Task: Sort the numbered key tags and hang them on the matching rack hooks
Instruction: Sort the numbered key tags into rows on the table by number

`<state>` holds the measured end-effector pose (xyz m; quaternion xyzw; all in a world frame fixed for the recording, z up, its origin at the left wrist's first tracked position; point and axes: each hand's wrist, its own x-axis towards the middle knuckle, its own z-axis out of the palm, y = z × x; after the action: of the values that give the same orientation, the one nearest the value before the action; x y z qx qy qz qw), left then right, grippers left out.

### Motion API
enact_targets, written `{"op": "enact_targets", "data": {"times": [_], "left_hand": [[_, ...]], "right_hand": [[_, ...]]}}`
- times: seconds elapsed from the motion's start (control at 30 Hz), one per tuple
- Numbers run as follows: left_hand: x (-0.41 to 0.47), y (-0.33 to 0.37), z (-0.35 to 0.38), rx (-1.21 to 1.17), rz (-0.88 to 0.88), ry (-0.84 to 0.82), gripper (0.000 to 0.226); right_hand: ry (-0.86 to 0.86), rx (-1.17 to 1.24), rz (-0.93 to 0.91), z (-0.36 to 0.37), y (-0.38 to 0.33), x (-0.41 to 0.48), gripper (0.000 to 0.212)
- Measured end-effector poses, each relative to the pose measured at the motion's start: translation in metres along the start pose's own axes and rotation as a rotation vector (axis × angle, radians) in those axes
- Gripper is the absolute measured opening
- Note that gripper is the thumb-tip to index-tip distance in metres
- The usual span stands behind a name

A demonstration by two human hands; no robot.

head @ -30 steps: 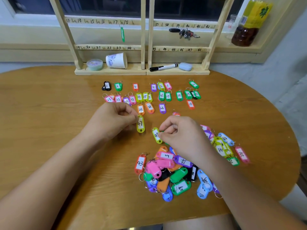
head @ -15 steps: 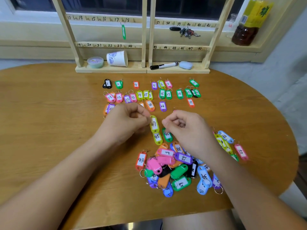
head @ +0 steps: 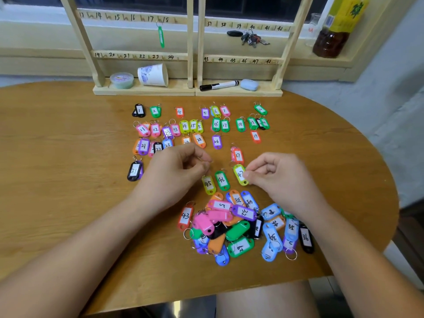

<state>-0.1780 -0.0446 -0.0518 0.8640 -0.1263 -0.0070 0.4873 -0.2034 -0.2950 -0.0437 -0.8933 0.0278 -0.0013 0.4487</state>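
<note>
Pinching tag 47 (head: 239, 173), right hand (head: 277, 177) covers its corner; left hand (head: 174, 173) curls, grip unclear.

You had soft, even, fairly bright light from above; the counter (head: 59, 171) showed only faint shadows beside the pile of key tags (head: 231, 226). The window (head: 252, 5) was dark. The wide lens bowed the counter's near edge, and fine detail looked slightly soft.
</note>
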Motion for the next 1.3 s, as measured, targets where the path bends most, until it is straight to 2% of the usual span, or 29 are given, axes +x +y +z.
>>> {"op": "enact_targets", "data": {"times": [0.23, 0.33, 0.43, 0.57, 0.7, 0.83, 1.0, 1.13, 1.3], "left_hand": [[0.003, -0.006, -0.006, 0.051, -0.015, 0.014, 0.011], [0.003, -0.003, -0.015, -0.009, -0.023, 0.069, 0.014], [-0.001, -0.005, -0.026, -0.058, -0.050, 0.125, 0.013], [-0.018, -0.012, -0.036, 0.027, -0.023, 0.171, 0.013], [-0.042, -0.008, -0.032, 0.134, -0.004, 0.113, 0.009], [-0.049, -0.009, -0.030, 0.214, 0.043, -0.003, 0.013], [-0.055, -0.017, -0.029, 0.282, 0.095, -0.104, 0.023], [-0.059, -0.021, -0.031, 0.320, 0.130, -0.104, 0.023], [-0.065, -0.020, -0.033, 0.297, 0.135, -0.159, 0.027]], "right_hand": [[0.010, -0.135, -0.067, 0.010, 0.000, 0.004, 0.018], [0.032, -0.174, -0.087, 0.006, 0.002, 0.004, 0.022], [0.160, -0.236, -0.110, -0.007, 0.007, 0.008, 0.016], [0.121, -0.335, -0.183, -0.009, 0.019, 0.007, 0.004], [0.082, -0.472, -0.198, 0.002, 0.019, 0.011, 0.017], [0.100, -0.522, -0.193, 0.007, 0.015, 0.015, 0.014], [0.119, -0.512, -0.095, 0.000, 0.009, 0.012, 0.018], [0.145, -0.391, -0.099, -0.003, 0.010, 0.009, 0.023], [0.189, -0.198, -0.150, -0.003, 0.003, 0.002, 0.019]]}}
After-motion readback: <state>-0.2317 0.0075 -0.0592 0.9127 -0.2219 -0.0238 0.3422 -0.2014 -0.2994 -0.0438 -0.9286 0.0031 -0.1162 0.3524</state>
